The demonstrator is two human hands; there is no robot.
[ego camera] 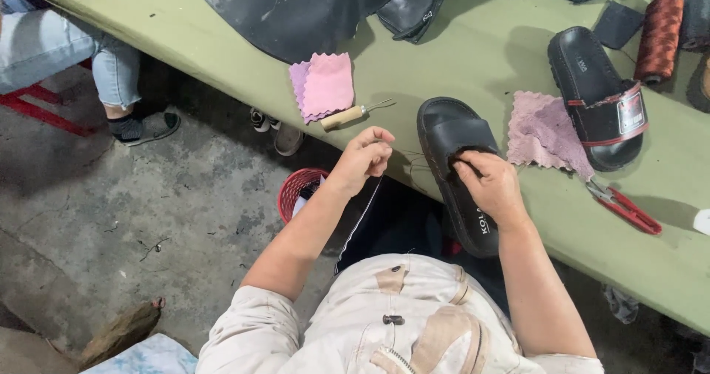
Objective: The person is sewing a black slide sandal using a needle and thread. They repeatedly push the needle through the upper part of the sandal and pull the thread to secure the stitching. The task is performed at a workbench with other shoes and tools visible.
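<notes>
Olive-green cloth covers the long worktable (481, 63) in front of you, with a cracked grey concrete floor (148, 219) below it, so pretty much a workshop bench setup. Your right hand (494, 185) is clamped down on a black rubber slide sandal (452, 141) that hangs partly over the table's near edge, fingers curled over the strap. Your left hand (364, 156) is pinched shut just left of the sandal, pulling thin thread (410, 156) that runs across to the strap; whether there's a needle in that pinch, you can't tell. Just above that hand lies a wooden-handled awl (353, 114), touching a stack of pink zigzag-edged cloth swatches (324, 86). A mauve fabric patch (543, 131) sits right of the sandal, red-handled snips (625, 208) lie at its corner, and a second black slide with a red-trimmed strap (600, 97) rests further back. A brown thread spool (660, 38) stands in the far corner, and a red plastic basket (299, 189) sits on the floor under the edge.
</notes>
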